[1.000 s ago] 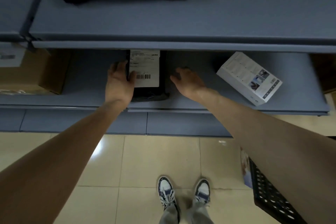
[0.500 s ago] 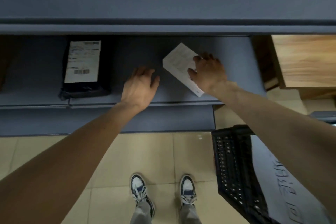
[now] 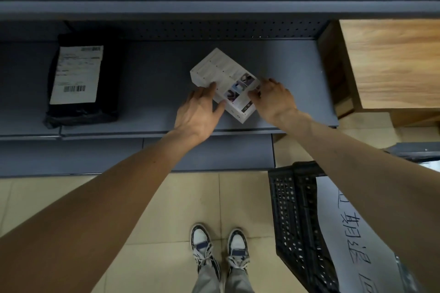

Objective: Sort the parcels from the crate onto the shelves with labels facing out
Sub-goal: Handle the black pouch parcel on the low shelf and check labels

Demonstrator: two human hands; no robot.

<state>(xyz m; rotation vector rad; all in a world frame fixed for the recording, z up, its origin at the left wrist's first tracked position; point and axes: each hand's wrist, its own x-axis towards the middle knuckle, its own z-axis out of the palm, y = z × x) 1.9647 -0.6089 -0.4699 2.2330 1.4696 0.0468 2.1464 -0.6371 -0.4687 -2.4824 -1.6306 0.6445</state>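
Observation:
A white printed box [image 3: 221, 71] lies askew on the grey lower shelf [image 3: 154, 102]. My left hand [image 3: 198, 111] touches its left edge with spread fingers and thumb. Its right side is gripped by my right hand [image 3: 273, 100], whose fingers curl over the box's corner. A black mailer bag [image 3: 104, 78] with a white barcode label [image 3: 76, 73] facing up lies further left on the same shelf. The black plastic crate [image 3: 292, 216] stands on the floor at the lower right, holding a white parcel with handwritten characters [image 3: 350, 226].
A wooden cabinet [image 3: 392, 61] stands right of the shelf end. The upper shelf edge [image 3: 214, 7] overhangs the lower one. Tiled floor [image 3: 154, 221] and my shoes [image 3: 219, 247] are below. A dark bag [image 3: 414, 152] lies on the floor past the crate.
Both hands left the black mailer and moved right to the white box. My right hand reached it first, then the left came to its left edge. The view shifted right.

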